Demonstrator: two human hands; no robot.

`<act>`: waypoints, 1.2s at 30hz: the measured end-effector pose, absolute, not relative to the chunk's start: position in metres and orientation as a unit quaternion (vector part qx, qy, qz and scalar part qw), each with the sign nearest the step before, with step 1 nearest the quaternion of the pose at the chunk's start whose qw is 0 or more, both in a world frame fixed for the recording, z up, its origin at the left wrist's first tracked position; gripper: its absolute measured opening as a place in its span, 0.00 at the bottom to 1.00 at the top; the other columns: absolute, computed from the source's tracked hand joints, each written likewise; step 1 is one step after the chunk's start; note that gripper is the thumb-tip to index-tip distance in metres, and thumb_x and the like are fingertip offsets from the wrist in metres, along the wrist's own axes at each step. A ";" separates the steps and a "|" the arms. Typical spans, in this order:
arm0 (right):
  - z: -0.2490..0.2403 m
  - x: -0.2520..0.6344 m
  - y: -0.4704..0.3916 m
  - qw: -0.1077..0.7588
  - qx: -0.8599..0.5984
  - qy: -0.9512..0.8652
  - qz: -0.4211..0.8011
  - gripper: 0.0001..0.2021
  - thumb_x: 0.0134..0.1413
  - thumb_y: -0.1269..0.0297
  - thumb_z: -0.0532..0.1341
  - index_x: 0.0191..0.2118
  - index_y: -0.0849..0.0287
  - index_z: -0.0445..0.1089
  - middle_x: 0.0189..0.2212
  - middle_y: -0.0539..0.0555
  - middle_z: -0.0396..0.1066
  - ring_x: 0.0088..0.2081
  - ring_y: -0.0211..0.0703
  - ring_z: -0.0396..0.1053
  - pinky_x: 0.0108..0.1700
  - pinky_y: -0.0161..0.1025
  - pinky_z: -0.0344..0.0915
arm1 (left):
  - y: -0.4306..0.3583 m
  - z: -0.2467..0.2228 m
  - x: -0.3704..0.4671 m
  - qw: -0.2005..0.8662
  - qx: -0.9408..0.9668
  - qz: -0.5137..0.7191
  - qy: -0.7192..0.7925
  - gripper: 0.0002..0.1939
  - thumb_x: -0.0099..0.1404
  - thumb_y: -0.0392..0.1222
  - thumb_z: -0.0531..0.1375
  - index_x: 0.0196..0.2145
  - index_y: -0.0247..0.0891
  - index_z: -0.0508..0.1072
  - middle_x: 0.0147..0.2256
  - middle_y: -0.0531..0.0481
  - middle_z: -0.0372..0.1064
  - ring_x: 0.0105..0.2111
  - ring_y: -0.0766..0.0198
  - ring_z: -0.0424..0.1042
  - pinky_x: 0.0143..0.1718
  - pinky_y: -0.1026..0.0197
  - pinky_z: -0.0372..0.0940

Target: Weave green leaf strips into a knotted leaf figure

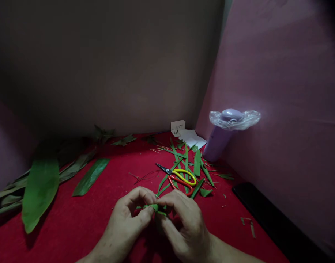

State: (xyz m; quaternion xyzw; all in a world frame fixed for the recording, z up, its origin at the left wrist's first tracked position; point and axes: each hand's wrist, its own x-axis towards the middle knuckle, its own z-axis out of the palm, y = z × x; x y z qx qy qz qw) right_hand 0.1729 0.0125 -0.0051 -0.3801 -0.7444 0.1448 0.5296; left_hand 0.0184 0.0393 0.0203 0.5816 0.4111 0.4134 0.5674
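My left hand [129,215] and my right hand [184,223] meet low in the middle of the head view, above the red cloth [112,233]. Between their fingertips is a small folded piece of green leaf [154,208], pinched from both sides. Thin green ends stick out left and right of it; the rest is covered by my fingers. Just beyond the hands lie scissors [171,172] with one yellow and one red handle, blades pointing to the back left.
Cut leaf strips [186,157] lie scattered behind the scissors. A purple bottle [218,142] with clear plastic round its top stands by the right wall, near white papers [192,138]. Large leaves [41,182] lie at left, a black flat object [266,212] at right.
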 end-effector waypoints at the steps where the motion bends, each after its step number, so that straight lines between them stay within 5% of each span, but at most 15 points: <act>1: -0.006 0.172 0.012 0.534 -0.382 -0.739 0.148 0.11 0.49 0.77 0.56 0.39 0.59 0.65 0.29 0.54 0.70 0.30 0.43 0.66 0.31 0.39 0.62 | 0.039 0.020 0.019 0.573 0.576 0.415 0.409 0.05 0.54 0.32 0.60 0.23 0.39 0.69 0.28 0.52 0.68 0.31 0.62 0.66 0.34 0.63 0.62; 27: -0.010 0.171 0.011 0.510 -0.367 -0.771 0.101 0.16 0.50 0.78 0.54 0.45 0.58 0.61 0.31 0.55 0.71 0.30 0.44 0.67 0.31 0.39 0.63 | 0.035 0.004 0.020 0.648 0.462 0.397 0.457 0.03 0.54 0.35 0.61 0.24 0.37 0.73 0.24 0.51 0.71 0.26 0.62 0.68 0.28 0.63 0.61; 32: -0.014 0.170 0.012 0.511 -0.376 -0.765 0.113 0.14 0.51 0.78 0.53 0.44 0.59 0.61 0.28 0.55 0.69 0.27 0.43 0.67 0.28 0.37 0.63 | 0.040 0.019 0.023 0.607 0.490 0.383 0.495 0.03 0.49 0.35 0.63 0.20 0.36 0.73 0.19 0.53 0.70 0.22 0.66 0.66 0.23 0.67 0.60; 36: -0.017 0.168 0.011 0.521 -0.385 -0.750 0.134 0.14 0.50 0.79 0.53 0.43 0.59 0.62 0.28 0.55 0.69 0.28 0.43 0.68 0.27 0.37 0.63 | 0.039 0.013 0.024 0.649 0.451 0.349 0.504 0.06 0.53 0.41 0.63 0.23 0.36 0.72 0.11 0.59 0.61 0.11 0.73 0.56 0.12 0.71 0.50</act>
